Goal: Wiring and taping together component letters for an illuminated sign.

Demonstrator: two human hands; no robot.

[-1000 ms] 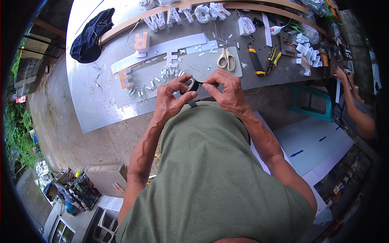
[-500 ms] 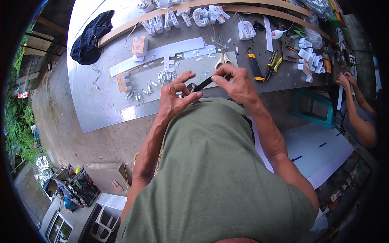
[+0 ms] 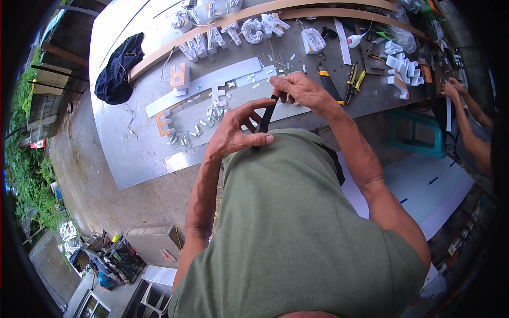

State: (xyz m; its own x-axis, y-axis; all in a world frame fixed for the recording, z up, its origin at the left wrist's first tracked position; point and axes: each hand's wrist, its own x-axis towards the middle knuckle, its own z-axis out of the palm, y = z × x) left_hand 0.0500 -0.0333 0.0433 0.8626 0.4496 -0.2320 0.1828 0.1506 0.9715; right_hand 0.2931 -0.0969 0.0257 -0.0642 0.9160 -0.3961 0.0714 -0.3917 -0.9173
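A strip of black tape [image 3: 267, 117] runs upright between my two hands, close in front of my shirt. Its upper end is pinched by the thumb and fingers of my right hand [image 3: 307, 94]. My left hand [image 3: 237, 129] curls round the lower part, thumb and fingers bent about it; the tape's roll is mostly hidden there. Just beyond the left hand lie a small white letter piece [image 3: 219, 91] and a string of small light modules [image 3: 199, 127]. A tan-and-white letter [image 3: 163, 123] rests further left on the metal table [image 3: 139, 159].
Open channel letters [image 3: 192, 49] stand in a row at the back, near long tan strips [image 3: 339, 12]. To the right lie a yellow-black cutter [image 3: 330, 85], yellow pliers [image 3: 354, 85] and white curved pieces [image 3: 398, 79]. A co-worker's hands [image 3: 450, 87] and a teal stool [image 3: 416, 135] are at far right.
My right hand has risen and moved slightly away from the left, and the black strip between them shows longer and more upright. The whole view has shifted a little.
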